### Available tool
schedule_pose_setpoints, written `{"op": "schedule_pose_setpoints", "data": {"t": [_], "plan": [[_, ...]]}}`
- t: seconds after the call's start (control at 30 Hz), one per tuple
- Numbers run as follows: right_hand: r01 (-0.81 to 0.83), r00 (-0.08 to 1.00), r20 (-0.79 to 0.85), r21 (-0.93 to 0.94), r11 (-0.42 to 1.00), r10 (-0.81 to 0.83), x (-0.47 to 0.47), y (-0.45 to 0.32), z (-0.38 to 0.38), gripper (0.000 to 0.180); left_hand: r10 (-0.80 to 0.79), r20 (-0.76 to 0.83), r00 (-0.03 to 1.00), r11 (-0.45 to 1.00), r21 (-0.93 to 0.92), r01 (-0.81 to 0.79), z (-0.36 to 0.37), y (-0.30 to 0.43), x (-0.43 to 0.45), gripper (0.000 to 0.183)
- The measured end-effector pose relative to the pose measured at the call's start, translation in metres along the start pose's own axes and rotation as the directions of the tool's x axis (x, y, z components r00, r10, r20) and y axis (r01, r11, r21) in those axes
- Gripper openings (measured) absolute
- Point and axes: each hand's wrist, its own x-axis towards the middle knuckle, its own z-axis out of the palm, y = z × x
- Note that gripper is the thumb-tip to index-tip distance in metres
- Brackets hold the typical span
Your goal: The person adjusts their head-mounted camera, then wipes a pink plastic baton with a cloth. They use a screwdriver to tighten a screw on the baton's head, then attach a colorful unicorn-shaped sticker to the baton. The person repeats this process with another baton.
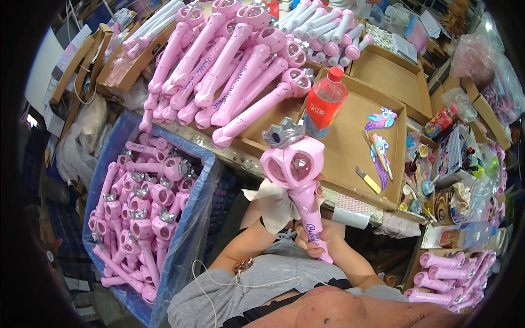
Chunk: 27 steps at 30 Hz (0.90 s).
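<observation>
A pink toy bubble wand (305,192) with a clear window and a silver crown is held upright before my body. My right hand (310,242) grips its lower handle. My left hand (319,185) is mostly hidden behind the wand's neck and a white cloth (275,207); fingertips show at the neck's right side. The cloth wraps around the neck and hangs to the left. Beyond it, a pile of similar wands (229,78) lies on the table. A red-labelled plastic bottle (327,102) stands just behind the crown.
A blue plastic-lined bin (209,164) on the left holds many wands. A cardboard tray (348,164) holds purple-blue decorations (379,149), a brush (383,158) and a yellow utility knife (369,181). Paint pots (415,205) stand to its right; pink handles (445,272) lie lower right.
</observation>
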Motion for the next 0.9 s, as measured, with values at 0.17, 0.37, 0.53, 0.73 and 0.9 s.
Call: {"op": "schedule_pose_setpoints", "data": {"t": [0.17,0.37,0.53,0.73,0.9], "plan": [[0.046,0.999,-0.017,-0.157,0.987,-0.050,-0.002,-0.002,-0.018,0.051,0.026,-0.170,0.985,0.982,0.190,0.007,-0.001,-0.002,-0.002,0.076],[-0.016,0.800,-0.343,-0.832,0.555,-0.492,-0.001,-0.011,0.002,0.051,-0.011,-0.010,1.000,0.999,-0.038,0.010,-0.007,0.006,0.001,0.054],[-0.361,0.523,-0.303,-0.925,0.114,-0.797,0.009,0.003,0.014,0.047,-0.062,0.054,0.997,0.998,-0.022,0.064,-0.011,0.003,0.002,0.054],[-0.270,0.741,-0.295,-0.953,0.134,-0.603,0.030,-0.014,0.017,0.047,0.060,0.056,0.997,0.995,0.078,-0.064,-0.014,0.015,0.008,0.054],[-0.288,0.666,0.205,-0.816,-0.501,-0.717,0.035,-0.019,0.039,0.051,0.199,0.102,0.975,0.972,0.107,-0.210,-0.017,0.040,0.003,0.055]]}}
